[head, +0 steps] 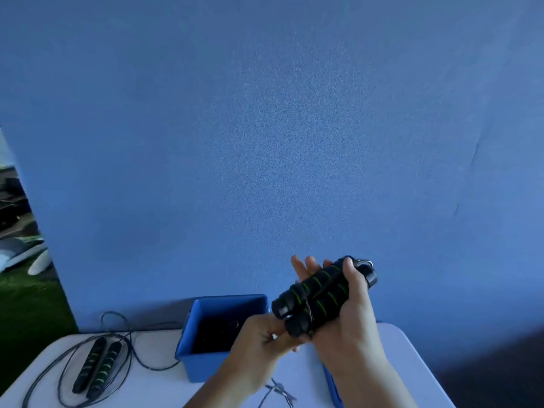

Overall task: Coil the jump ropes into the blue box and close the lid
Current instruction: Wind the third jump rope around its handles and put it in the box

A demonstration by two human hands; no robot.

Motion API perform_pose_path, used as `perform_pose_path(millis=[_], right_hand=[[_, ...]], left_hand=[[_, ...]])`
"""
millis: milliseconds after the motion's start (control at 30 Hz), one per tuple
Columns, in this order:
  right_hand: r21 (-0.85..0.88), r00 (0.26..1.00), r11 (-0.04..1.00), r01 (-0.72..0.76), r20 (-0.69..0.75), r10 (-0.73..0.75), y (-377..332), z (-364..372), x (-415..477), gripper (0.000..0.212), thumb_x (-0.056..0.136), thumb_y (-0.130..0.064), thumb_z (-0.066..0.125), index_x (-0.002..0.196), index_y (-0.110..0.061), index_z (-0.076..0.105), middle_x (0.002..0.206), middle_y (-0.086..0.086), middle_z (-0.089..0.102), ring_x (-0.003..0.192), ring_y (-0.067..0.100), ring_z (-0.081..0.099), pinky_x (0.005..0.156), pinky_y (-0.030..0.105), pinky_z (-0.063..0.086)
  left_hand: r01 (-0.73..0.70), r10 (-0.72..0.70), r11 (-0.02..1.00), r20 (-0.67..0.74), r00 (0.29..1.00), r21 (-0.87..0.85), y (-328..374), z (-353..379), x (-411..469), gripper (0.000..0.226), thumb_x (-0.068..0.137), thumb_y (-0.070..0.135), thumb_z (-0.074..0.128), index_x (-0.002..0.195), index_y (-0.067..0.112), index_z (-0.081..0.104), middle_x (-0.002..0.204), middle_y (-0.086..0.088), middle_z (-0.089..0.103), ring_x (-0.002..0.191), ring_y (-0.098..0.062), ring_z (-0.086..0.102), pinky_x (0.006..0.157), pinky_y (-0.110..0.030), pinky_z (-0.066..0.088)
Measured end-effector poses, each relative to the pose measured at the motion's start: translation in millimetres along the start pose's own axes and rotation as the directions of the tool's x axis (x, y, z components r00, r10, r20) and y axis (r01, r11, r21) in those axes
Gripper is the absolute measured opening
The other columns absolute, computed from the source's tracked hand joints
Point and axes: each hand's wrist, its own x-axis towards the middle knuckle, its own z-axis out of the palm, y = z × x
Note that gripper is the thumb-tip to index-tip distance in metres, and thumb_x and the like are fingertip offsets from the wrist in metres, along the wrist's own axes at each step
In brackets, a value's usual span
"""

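Handles (97, 367) lie on table (153, 391), left of open blue box (203, 373).

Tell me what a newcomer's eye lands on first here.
The black, green-striped jump rope handles, cord looped round them, sit gripped in the right hand right of centre, with the left hand at their lower end. Below them stands the open blue box. Far left, a second jump rope lies loose on the white table.
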Motion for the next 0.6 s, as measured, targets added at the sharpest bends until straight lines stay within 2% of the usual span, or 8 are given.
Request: perform_pose_path(millis=[67, 133, 200, 267, 333, 433, 533, 600], right_hand=[[-0.074, 0.999, 0.996, -0.039, 0.025, 0.041, -1.8, 2.4, -5.8, 0.027, 0.096, -0.039, 0.055, 0.099, -0.013, 0.056, 0.098, 0.014, 0.071, 0.108, 0.036, 0.071, 0.093, 0.048, 0.046], [-0.119, 0.995, 0.990, -0.076, 0.050, 0.083, -3.9, 1.0, -6.8, 0.027, 0.094, -0.038, 0.057, 0.098, -0.012, 0.056, 0.090, 0.014, 0.068, 0.106, 0.039, 0.071, 0.097, 0.051, 0.044], [-0.148, 0.989, 0.982, -0.119, 0.073, 0.131, -3.1, -0.7, -8.8, 0.029, 0.087, -0.039, 0.062, 0.096, -0.012, 0.057, 0.086, 0.015, 0.063, 0.107, 0.040, 0.070, 0.102, 0.054, 0.043], [-0.186, 0.986, 0.974, -0.132, 0.080, 0.149, -2.0, -5.7, -7.2, 0.034, 0.080, -0.039, 0.066, 0.096, -0.011, 0.058, 0.085, 0.015, 0.061, 0.104, 0.037, 0.071, 0.101, 0.052, 0.048], [-0.271, 0.986, 0.955, -0.121, 0.082, 0.148, -2.2, -10.2, -7.1, 0.038, 0.078, -0.041, 0.067, 0.100, -0.010, 0.059, 0.086, 0.015, 0.063, 0.096, 0.034, 0.070, 0.095, 0.049, 0.051], [-0.438, 0.987, 0.894, -0.098, 0.071, 0.143, -3.5, -18.6, -6.9, 0.043, 0.078, -0.042, 0.068, 0.104, -0.010, 0.060, 0.090, 0.016, 0.067, 0.087, 0.030, 0.065, 0.088, 0.047, 0.050], [-0.559, 0.992, 0.826, -0.071, 0.050, 0.119, -3.6, -27.1, -6.5, 0.040, 0.083, -0.040, 0.071, 0.107, -0.009, 0.060, 0.092, 0.016, 0.069, 0.081, 0.030, 0.062, 0.082, 0.049, 0.046], [-0.615, 0.994, 0.786, -0.058, 0.036, 0.101, -3.6, -32.3, -6.8, 0.045, 0.079, -0.041, 0.071, 0.107, -0.008, 0.061, 0.091, 0.015, 0.070, 0.078, 0.031, 0.061, 0.078, 0.051, 0.043]], left_hand=[[0.006, -0.009, 0.999, 0.087, 0.996, 0.036, -0.1, -9.5, 6.8, 0.027, 0.080, 0.042, 0.075, 0.067, 0.020, 0.068, 0.065, 0.010, 0.056, 0.066, -0.005, 0.048, 0.064, -0.025, 0.038], [0.002, -0.023, 0.986, 0.128, 0.991, 0.165, 0.2, -21.3, 14.7, 0.028, 0.081, 0.035, 0.071, 0.066, 0.017, 0.057, 0.063, 0.003, 0.048, 0.063, -0.011, 0.043, 0.061, -0.032, 0.035], [-0.023, -0.042, 0.930, 0.167, 0.985, 0.367, 5.0, -32.1, 24.4, 0.019, 0.079, 0.030, 0.059, 0.069, 0.015, 0.054, 0.064, -0.002, 0.054, 0.059, -0.021, 0.053, 0.060, -0.040, 0.043], [-0.039, -0.076, 0.874, 0.215, 0.974, 0.484, 11.2, -42.6, 31.0, 0.010, 0.080, 0.026, 0.055, 0.073, 0.022, 0.062, 0.074, 0.001, 0.062, 0.069, -0.023, 0.067, 0.065, -0.040, 0.052], [-0.093, -0.064, 0.818, 0.250, 0.966, 0.567, 20.2, -51.4, 36.0, 0.014, 0.085, 0.031, 0.062, 0.072, 0.034, 0.061, 0.075, 0.009, 0.061, 0.075, -0.012, 0.065, 0.069, -0.034, 0.049], [-0.107, -0.108, 0.759, 0.287, 0.952, 0.642, 31.8, -59.9, 39.7, 0.026, 0.089, 0.042, 0.068, 0.066, 0.047, 0.058, 0.072, 0.014, 0.059, 0.073, -0.001, 0.058, 0.068, -0.028, 0.044], [-0.111, -0.140, 0.703, 0.290, 0.947, 0.702, 40.5, -62.6, 40.4, 0.023, 0.087, 0.054, 0.066, 0.068, 0.042, 0.059, 0.072, 0.012, 0.061, 0.070, -0.002, 0.058, 0.065, -0.028, 0.044], [-0.103, -0.141, 0.690, 0.273, 0.952, 0.716, 48.5, -64.7, 38.7, 0.027, 0.087, 0.057, 0.065, 0.072, 0.036, 0.060, 0.068, 0.010, 0.059, 0.065, -0.004, 0.054, 0.063, -0.029, 0.042]])
